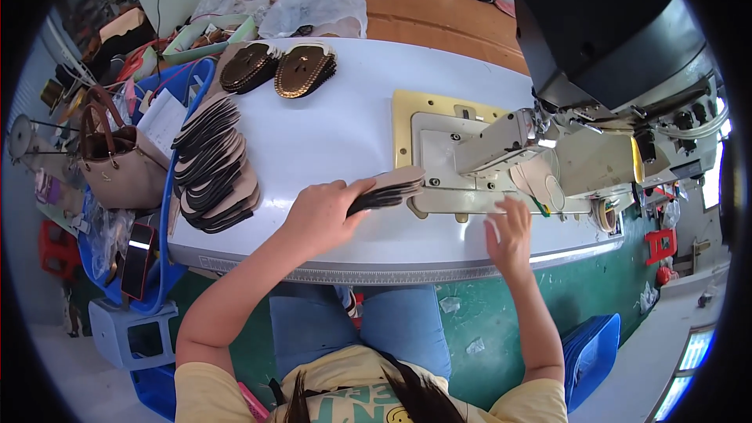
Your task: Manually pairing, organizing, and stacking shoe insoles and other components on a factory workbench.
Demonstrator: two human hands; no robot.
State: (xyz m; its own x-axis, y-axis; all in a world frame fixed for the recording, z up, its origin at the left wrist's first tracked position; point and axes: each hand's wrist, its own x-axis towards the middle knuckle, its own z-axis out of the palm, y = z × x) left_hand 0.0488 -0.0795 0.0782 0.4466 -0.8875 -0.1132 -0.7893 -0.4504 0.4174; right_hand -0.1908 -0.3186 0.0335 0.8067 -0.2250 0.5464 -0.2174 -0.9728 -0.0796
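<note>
My left hand (pixel 325 213) is closed round a small stack of flat, sole-shaped shoe pieces (pixel 389 188), beige on top with black layers beneath. It holds them above the white table, just left of the sewing machine's bed plate (pixel 446 160). My right hand (pixel 511 235) is raised at the near side of the plate, fingers slightly bent and apart, with nothing visible in it. Beyond its fingertips, a beige piece (pixel 533 175) lies beside the machine's clamp arm (pixel 501 143). A large fanned pile of similar beige and black pieces (pixel 215 172) rests on the table's left side.
Two piles of brown shoe pieces with beaded edges (pixel 305 70) sit at the back left. The bulky sewing machine head (pixel 611 55) overhangs the right. Left of the table, a blue basket (pixel 166 211) holds a handbag (pixel 125 164) and a phone (pixel 138 260). A ruler strip (pixel 337 275) lines the front edge.
</note>
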